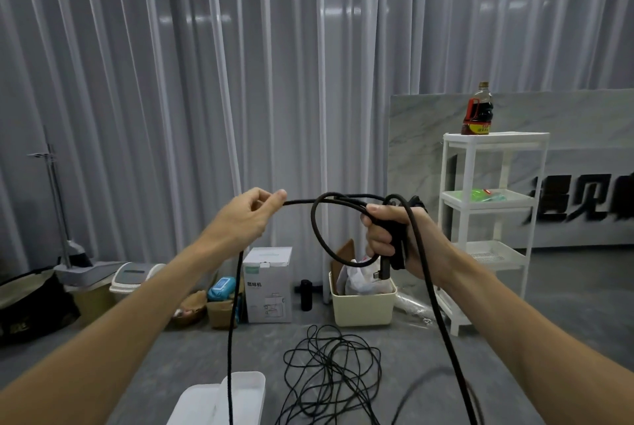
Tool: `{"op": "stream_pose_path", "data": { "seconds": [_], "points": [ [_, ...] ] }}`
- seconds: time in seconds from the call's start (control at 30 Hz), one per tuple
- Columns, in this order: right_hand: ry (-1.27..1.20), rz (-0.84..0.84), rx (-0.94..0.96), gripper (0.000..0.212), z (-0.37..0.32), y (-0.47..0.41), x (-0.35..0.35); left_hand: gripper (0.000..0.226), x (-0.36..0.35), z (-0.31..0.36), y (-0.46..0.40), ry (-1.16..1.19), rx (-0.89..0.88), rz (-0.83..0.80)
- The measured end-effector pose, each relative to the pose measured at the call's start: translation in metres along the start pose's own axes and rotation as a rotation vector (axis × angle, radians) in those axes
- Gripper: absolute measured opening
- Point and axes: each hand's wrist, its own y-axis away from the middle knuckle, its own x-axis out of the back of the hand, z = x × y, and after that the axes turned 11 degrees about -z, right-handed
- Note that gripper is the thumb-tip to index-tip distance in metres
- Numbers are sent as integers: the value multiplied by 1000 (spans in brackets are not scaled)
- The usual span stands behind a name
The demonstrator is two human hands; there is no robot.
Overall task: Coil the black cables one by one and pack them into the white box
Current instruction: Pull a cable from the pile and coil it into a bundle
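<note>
Braided black cable (317, 232) hangs in the air between both hands, one small loop formed. The right hand (391, 236) is clenched around the gathered loop and plug; the left hand (245, 215) pinches the strand between thumb and fingers (278, 196). Both long tails drop past the white box (240, 393) at the near edge of the grey worktop (497, 366). Those tails could, I judge, snag the thin cable tangle (331, 373) or drag the box, and a loose right grip would spill the loop.
</note>
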Motion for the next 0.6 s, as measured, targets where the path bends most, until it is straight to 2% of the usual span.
{"op": "stream_pose_path", "data": {
  "seconds": [0.07, 0.2, 0.27, 0.37, 0.47, 0.6],
  "points": [
    [-1, 10, 4, 20, 0, -1, -1, 42, -6, 2, 4, 24, 2, -47],
    [72, -1, -20, 21, 3, 2, -6, 49, -18, 18, 7, 322, 90, -335],
    [70, 35, -17, 22, 5, 3, -9, 47, -25, 22, 8, 419, 92, -407],
    [21, 113, -18, 23, 7, 4, -10, 44, -27, 19, 8, 419, 68, -354],
    [-47, 168, 15, 19, 6, 4, -8, 50, -24, 6, 9, 446, 132, -250],
    [1, 313, 101, 21, 5, 5, -1, 54, -21, -20, 5, 167, 251, -39]
  ]
}}
